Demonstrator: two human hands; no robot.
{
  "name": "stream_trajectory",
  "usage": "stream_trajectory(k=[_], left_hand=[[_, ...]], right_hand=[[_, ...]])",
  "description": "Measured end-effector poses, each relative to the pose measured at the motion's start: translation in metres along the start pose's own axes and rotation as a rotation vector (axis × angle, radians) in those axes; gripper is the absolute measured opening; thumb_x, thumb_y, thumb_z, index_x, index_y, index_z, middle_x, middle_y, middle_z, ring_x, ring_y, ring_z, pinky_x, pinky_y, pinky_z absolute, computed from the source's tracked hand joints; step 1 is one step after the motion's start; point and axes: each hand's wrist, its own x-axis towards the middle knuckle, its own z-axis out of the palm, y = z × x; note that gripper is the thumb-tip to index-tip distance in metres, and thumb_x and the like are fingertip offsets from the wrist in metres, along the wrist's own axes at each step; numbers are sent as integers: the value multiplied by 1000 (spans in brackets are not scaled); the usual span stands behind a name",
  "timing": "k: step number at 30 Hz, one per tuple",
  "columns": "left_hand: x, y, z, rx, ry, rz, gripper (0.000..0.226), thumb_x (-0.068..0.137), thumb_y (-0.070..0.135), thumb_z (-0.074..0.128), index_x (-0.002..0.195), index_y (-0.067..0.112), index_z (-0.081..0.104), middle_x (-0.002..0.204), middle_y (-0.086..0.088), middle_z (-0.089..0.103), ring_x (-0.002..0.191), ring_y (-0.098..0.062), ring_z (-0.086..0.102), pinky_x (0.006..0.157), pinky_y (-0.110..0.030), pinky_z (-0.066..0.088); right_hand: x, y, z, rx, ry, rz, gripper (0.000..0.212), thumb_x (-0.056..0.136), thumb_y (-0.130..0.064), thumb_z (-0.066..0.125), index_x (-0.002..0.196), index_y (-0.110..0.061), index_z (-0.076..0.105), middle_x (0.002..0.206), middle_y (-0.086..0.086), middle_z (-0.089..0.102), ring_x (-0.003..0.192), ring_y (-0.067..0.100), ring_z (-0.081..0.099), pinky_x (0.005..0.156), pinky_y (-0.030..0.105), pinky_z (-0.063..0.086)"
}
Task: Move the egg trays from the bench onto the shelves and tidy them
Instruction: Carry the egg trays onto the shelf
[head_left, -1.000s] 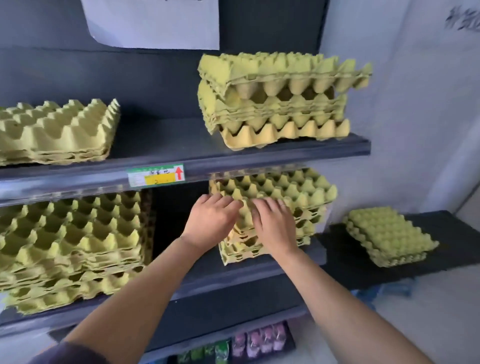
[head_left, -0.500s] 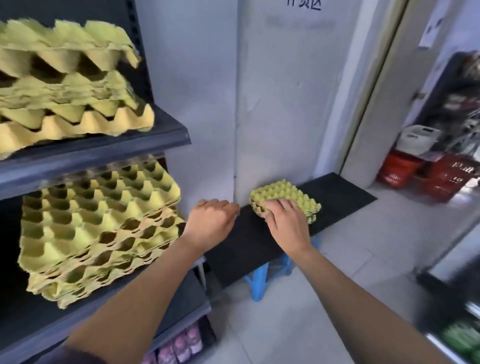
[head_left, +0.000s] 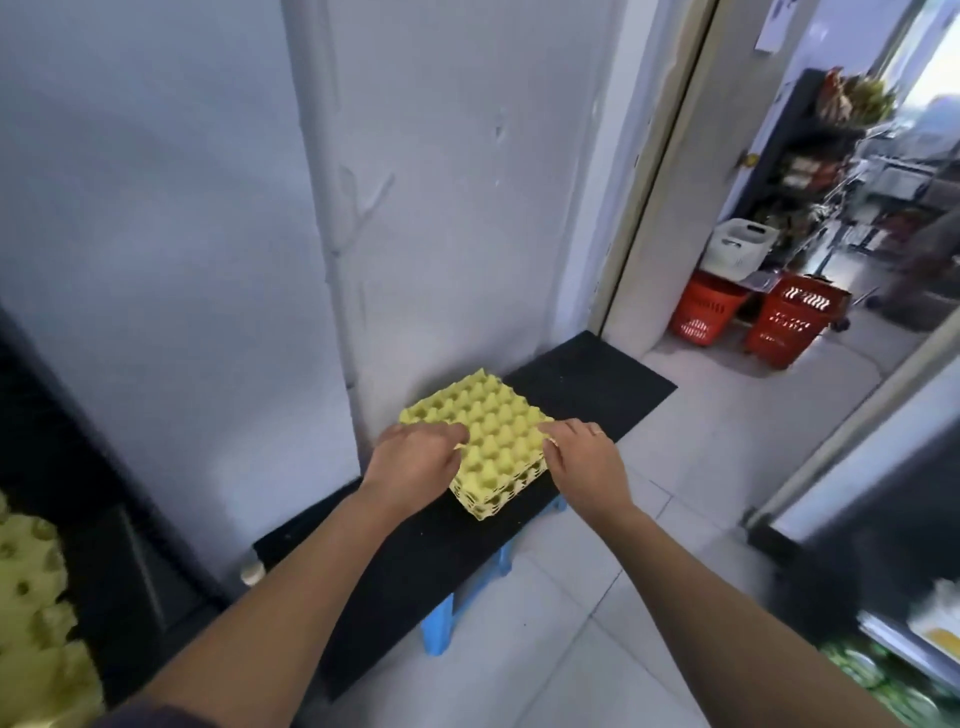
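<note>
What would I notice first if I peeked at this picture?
The bright yellow egg trays in the middle, stacked on a black bench. A left hand and a right hand grip the stack's two sides. Two red baskets stand farther back on the right.

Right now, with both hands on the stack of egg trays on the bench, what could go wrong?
1. The left hand and the right hand seem to hold the stack of egg trays near its top edges only, so the lower trays might stay behind or slide out during the lift.
2. The thin tray edges may bend or tear under a tight pinch.
</note>
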Motion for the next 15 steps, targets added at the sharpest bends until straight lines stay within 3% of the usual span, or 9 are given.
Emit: stream_trajectory(k=[3,9,15], left_hand=[[44,-7,24,-29,-69,8,28,97,28,39,120,27,55,111,7,64,102,-17,58,86,-31,42],[117,-15,71,-42,-140,-81,30,97,30,39,123,27,53,112,7,64,102,-15,58,86,-31,41],[177,-29,133,-91,-333,-307,33,95,32,44,127,26,50,119,7,57,110,-15,54,88,-33,44]], right_hand=[[26,33,14,-2,-91,43,30,97,-26,45,121,-19,62,114,4,65,102,27,56,82,40,49],[87,94,52,14,-238,97,34,99,-31,40,129,-24,53,123,0,59,111,22,53,88,37,48],[162,155,112,109,-568,110,45,99,-31,39,142,-19,38,135,6,48,121,26,47,97,40,44]])
